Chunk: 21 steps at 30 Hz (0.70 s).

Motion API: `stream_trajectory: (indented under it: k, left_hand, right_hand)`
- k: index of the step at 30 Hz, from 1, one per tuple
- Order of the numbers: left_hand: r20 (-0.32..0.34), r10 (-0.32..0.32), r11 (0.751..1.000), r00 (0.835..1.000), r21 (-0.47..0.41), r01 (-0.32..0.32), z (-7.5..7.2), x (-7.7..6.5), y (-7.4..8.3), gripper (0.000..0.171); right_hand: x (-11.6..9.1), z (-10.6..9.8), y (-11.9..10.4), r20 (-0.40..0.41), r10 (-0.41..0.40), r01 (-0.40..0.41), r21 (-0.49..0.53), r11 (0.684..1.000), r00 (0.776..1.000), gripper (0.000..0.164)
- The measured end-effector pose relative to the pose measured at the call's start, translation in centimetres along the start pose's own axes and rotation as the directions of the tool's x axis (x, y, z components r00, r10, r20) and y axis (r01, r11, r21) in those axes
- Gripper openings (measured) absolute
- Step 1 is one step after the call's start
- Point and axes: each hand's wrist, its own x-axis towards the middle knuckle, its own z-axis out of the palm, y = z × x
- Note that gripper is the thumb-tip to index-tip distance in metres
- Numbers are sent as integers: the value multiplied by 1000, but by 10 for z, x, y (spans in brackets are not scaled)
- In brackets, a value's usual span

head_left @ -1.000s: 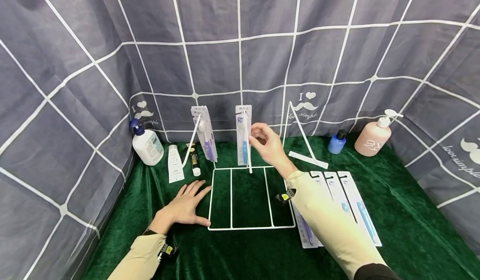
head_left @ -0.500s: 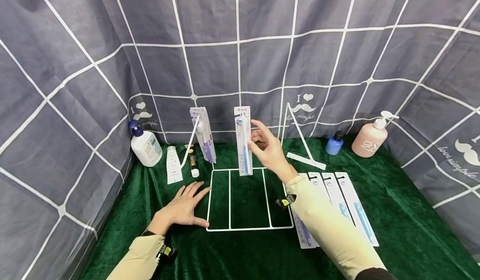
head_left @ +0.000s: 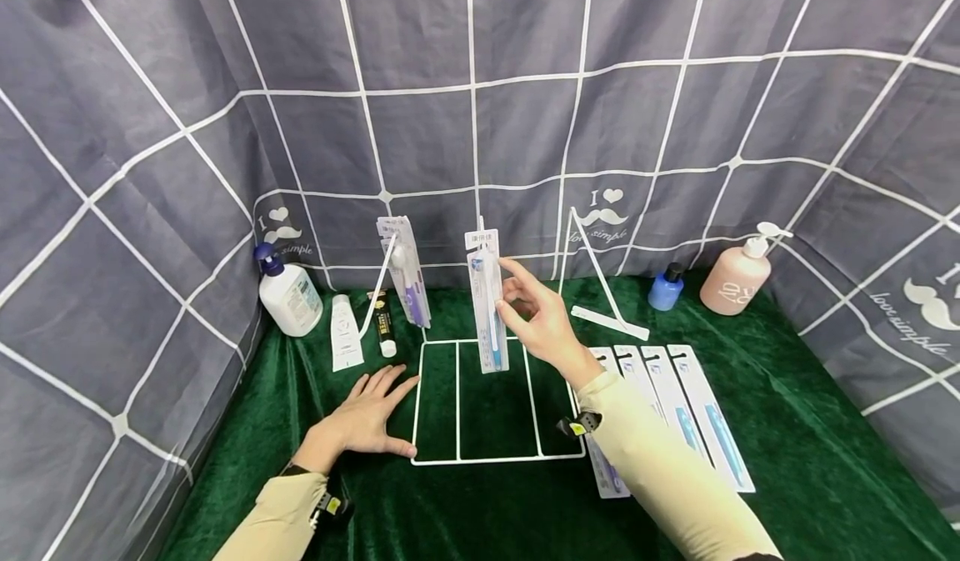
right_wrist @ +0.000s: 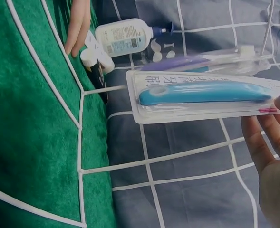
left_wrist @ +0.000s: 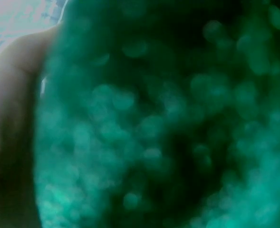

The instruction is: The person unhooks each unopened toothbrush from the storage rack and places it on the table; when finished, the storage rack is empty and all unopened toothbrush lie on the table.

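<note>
By the left hand [head_left: 367, 418], laid flat with fingers spread, the front-left corner of the white wire rack [head_left: 498, 459] is seemingly touched with the thumb; by the right hand [head_left: 546, 328], one edge of a toothbrush pack [head_left: 487, 303] is pinched between thumb and fingers, over the rack's middle section. Should the pack's header be caught on the rack's wire, which cannot be told, the rack might be dragged by a pull; with so little edge gripped, the pack might be twisted or dropped. Its long axis is held near upright, header uppermost, handle end pointed down.
</note>
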Motion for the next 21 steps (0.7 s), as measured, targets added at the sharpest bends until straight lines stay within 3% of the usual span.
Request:
stream_trajectory:
  k: [6,13,21]
  left_hand:
    - [-5,-2,1000,1000,-6,2,1,0,0,109]
    - [2,-11,1000,1000,-11,11,-1,0,1,109]
    - [-1,-10,1000,1000,-3,10,-2,0,2,110]
  right_hand:
    - [-10,-1,-11,8,-10,10,12,1000,1000,53]
    - [-29,-1,6,28,-58,57,17,998,998,57]
    - [-43,-3,-9,36,-117,118,-39,992,992,55]
